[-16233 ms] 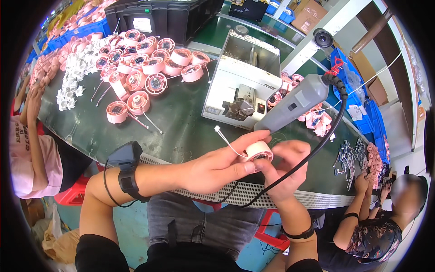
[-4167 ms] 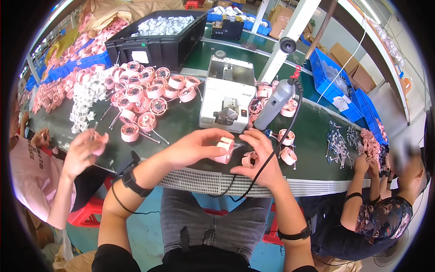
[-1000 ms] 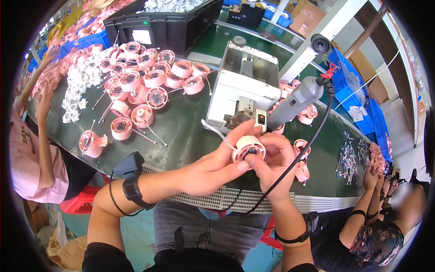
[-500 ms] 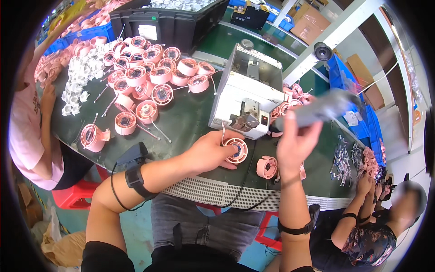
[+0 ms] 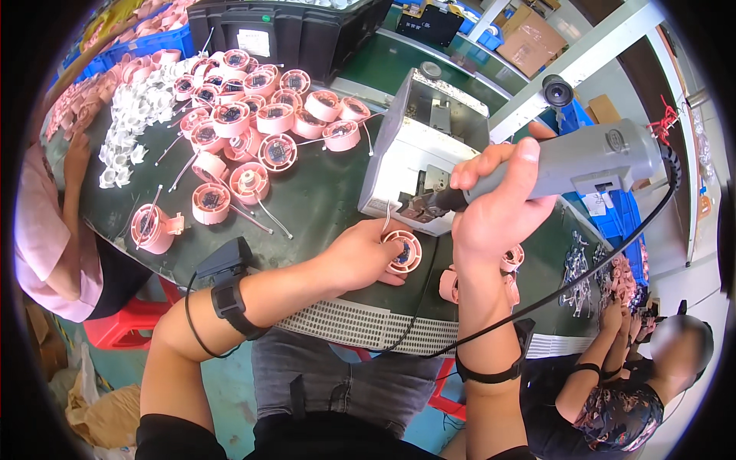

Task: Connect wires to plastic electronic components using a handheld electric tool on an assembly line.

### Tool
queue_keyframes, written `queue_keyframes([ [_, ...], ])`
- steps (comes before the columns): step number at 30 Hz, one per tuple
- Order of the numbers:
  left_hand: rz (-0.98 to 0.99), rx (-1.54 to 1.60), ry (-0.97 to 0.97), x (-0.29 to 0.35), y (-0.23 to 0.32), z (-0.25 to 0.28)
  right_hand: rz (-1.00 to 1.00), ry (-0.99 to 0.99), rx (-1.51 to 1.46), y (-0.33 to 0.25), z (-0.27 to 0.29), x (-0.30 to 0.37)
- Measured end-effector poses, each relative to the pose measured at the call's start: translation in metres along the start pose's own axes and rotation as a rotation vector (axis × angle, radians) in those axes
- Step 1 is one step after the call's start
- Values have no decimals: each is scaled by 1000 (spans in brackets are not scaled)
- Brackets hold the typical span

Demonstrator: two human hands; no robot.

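Left hand (image 5: 359, 255): closed on a pink ring (image 5: 410, 264) with a dark insert, thumb over its face; the fingers behind it are largely concealed. The ring is at the near side of the green table (image 5: 318, 195), just in front of the white machine (image 5: 392, 175); whether it rests on the surface cannot be determined.

Right hand (image 5: 498, 201): wrapped around a grey power tool (image 5: 586, 157), its dark nose pointing at the machine's metal front fitting (image 5: 418, 205). Contact between nose and fitting cannot be confirmed.

Pink parts (image 5: 448, 285) beside the right wrist are partly covered by it. In the pile of rings (image 5: 274, 117), lower pieces are obscured. The black bin (image 5: 272, 42) is cut off by the upper edge.
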State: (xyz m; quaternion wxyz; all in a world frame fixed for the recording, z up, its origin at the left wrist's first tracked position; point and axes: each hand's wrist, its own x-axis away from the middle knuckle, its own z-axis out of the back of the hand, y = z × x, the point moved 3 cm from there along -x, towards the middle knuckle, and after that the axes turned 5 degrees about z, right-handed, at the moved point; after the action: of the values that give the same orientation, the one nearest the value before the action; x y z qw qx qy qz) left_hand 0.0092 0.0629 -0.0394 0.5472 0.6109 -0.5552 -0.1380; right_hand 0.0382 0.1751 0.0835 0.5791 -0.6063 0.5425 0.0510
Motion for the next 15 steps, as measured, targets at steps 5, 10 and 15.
queue_keyframes([
  [5, -8, -8, 15, 1, -1, 1, -11, -8, 24, 1, -2, 0],
  [10, -7, -34, 31, -2, -2, 1, -14, -12, 6, 1, -1, 4],
  [15, -4, -21, 29, -1, -2, 0, 53, -129, 130, 0, -3, 4],
])
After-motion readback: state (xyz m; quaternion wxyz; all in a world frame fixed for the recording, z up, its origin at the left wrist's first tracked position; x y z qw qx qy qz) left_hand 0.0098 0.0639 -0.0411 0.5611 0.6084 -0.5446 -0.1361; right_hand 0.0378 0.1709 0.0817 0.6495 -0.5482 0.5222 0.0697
